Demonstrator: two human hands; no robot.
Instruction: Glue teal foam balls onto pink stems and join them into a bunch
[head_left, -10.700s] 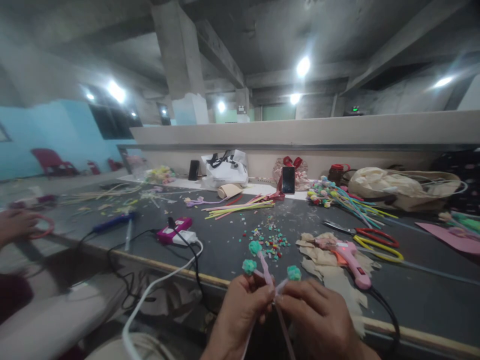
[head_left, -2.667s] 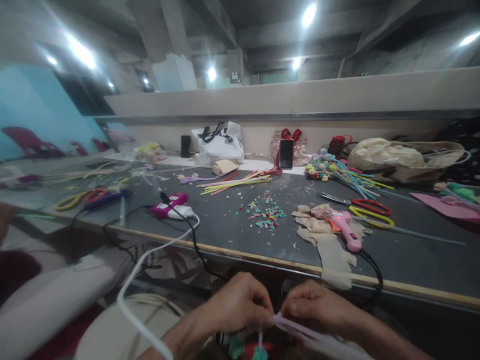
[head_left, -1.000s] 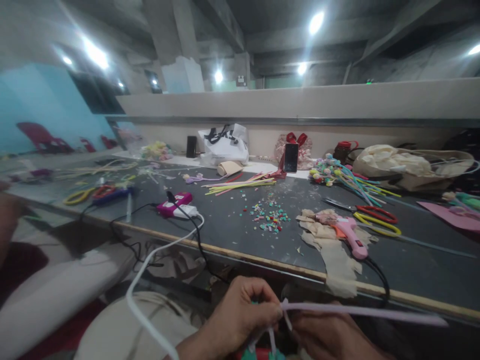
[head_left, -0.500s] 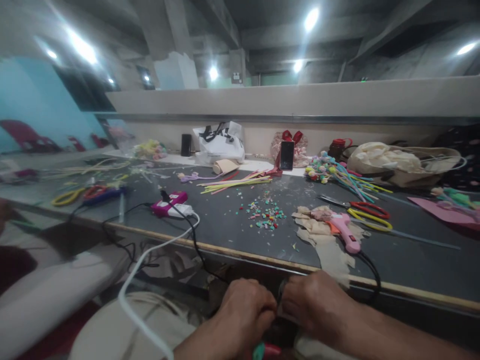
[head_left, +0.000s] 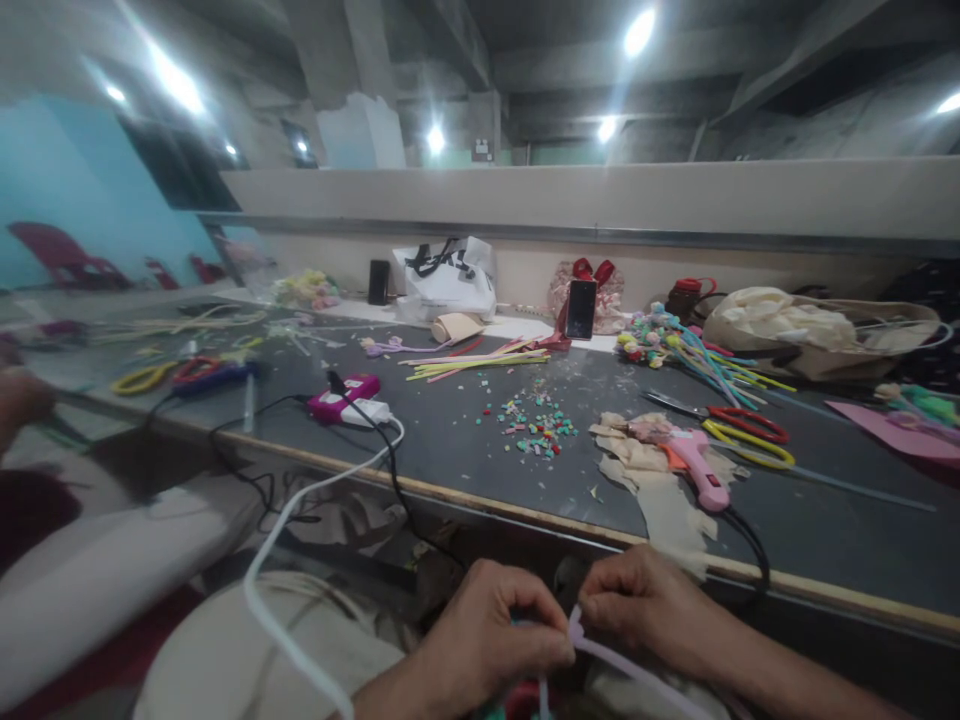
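Observation:
Below the table's front edge, my left hand (head_left: 499, 625) pinches a bent lilac pipe cleaner (head_left: 626, 665) between thumb and forefinger. My right hand (head_left: 637, 595) is close beside it, its fingers closed at the short upper end of the same stem. From the pinch, one length of the pipe cleaner runs down to the right under my right wrist. Another thin pale length hangs beneath my left fingers. Red and green things in my lap are mostly hidden by my hands.
On the dark table (head_left: 450, 450) lie small coloured bits (head_left: 536, 425), a pink glue gun (head_left: 697, 465) on crumpled paper, scissors (head_left: 739, 425), pipe cleaners (head_left: 480, 362) and a magenta power strip (head_left: 345, 400). A white cable (head_left: 281, 530) hangs at left. Another person's hand (head_left: 22, 400) shows far left.
My hands have turned and opened out from closed grips, and the lilac pipe cleaner now shows between them. The view has shifted slightly; the table things lie as before.

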